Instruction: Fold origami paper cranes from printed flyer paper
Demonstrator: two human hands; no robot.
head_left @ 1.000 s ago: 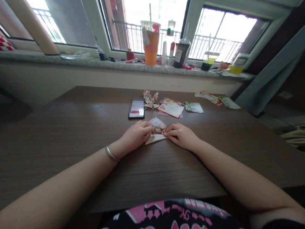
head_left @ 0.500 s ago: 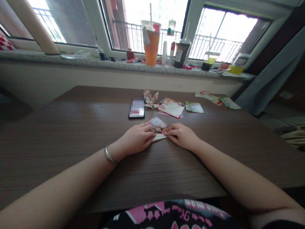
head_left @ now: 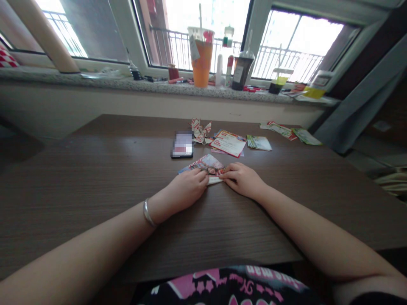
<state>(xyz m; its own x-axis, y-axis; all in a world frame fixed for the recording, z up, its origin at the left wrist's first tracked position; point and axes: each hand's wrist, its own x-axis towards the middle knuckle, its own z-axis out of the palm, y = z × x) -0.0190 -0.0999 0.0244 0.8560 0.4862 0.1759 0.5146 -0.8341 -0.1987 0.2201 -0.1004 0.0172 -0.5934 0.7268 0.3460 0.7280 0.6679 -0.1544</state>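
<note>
A printed, partly folded sheet of paper lies on the dark wooden table in front of me. My left hand, with a silver bangle on its wrist, presses down on the paper's near left part. My right hand pinches the paper's near right edge with its fingertips. The two hands meet at a white folded flap near the table's middle. The part of the sheet under my fingers is hidden.
A phone lies just beyond the paper. A folded paper crane, leaflets and more flyers lie further back. Drink cups and bottles stand on the window sill.
My left hand has slid a little toward me and to the right along the fold. More of the paper's far left corner now shows. The right hand has barely moved.
</note>
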